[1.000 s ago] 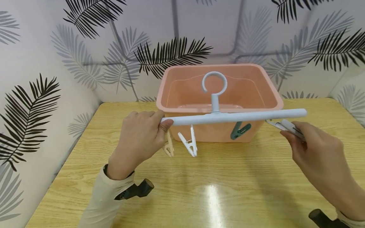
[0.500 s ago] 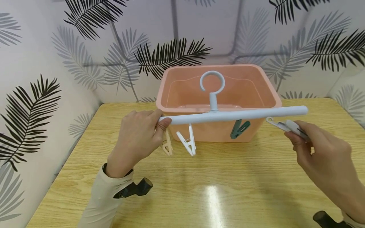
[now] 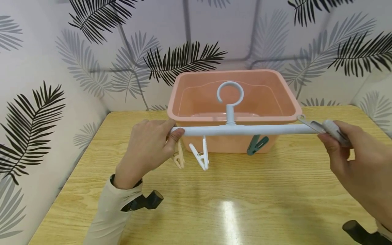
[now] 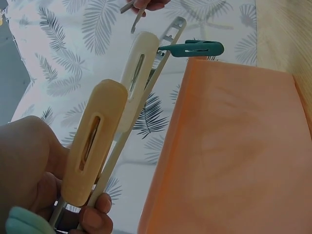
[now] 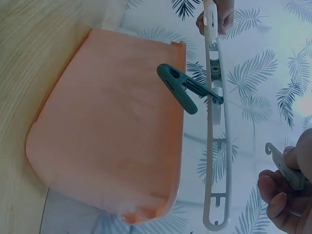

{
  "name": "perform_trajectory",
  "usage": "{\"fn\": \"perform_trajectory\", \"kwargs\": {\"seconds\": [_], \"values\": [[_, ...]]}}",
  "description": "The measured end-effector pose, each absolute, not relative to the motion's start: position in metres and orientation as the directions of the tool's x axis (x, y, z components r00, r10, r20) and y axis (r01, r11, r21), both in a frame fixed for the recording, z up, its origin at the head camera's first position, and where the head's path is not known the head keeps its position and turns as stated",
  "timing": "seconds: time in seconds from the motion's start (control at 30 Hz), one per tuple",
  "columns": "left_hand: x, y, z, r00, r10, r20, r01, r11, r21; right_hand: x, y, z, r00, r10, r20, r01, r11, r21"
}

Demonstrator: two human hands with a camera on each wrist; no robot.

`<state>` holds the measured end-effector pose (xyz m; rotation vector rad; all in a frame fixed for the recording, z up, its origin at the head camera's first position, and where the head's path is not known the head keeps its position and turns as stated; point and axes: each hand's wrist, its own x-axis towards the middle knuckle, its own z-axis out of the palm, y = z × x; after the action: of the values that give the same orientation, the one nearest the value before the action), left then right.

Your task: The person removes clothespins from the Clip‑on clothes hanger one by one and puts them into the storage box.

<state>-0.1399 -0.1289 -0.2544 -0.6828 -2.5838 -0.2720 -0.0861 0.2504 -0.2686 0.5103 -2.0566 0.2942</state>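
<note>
My left hand (image 3: pixel 150 148) grips the left end of a pale blue-white clip hanger (image 3: pixel 257 130), held about level with its hook up. From its bar hang a beige clothespin (image 4: pixel 95 141), a white clothespin (image 4: pixel 138 73) and a dark green clothespin (image 5: pixel 178 87). Beside the left hand, a mint-green rounded piece (image 4: pixel 29 222) shows partly in the left wrist view. My right hand (image 3: pixel 361 163) pinches a light grey clothespin (image 5: pixel 287 168) with a small hooked tip. In the right wrist view this clothespin is apart from the hanger's free end.
A pink plastic tub (image 3: pixel 235 144) stands at the back of the wooden table (image 3: pixel 196 204), behind the hanger. Leaf-patterned covering (image 3: pixel 92 61) rises behind and at the left. Black camera mounts (image 3: pixel 144 202) sit on both wrists.
My right hand has moved to the right and a little up with the grey clothespin, away from under the bar. The hanger's right end has dipped, so the bar is more level. The left hand stays put.
</note>
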Motion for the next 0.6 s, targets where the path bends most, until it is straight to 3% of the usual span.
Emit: {"fn": "perform_trajectory", "kwargs": {"seconds": [0.17, 0.6], "values": [[-0.14, -0.129, -0.255, -0.763, 0.432, 0.482, 0.52, 0.852, 0.059, -0.092, 0.256, -0.264, -0.457, -0.203, 0.866, -0.484, 0.874, -0.05], [-0.14, -0.13, -0.255, -0.761, 0.432, 0.484, 0.528, 0.846, 0.075, -0.101, 0.26, -0.255, -0.468, -0.254, 0.847, -0.474, 0.881, 0.003]]}}
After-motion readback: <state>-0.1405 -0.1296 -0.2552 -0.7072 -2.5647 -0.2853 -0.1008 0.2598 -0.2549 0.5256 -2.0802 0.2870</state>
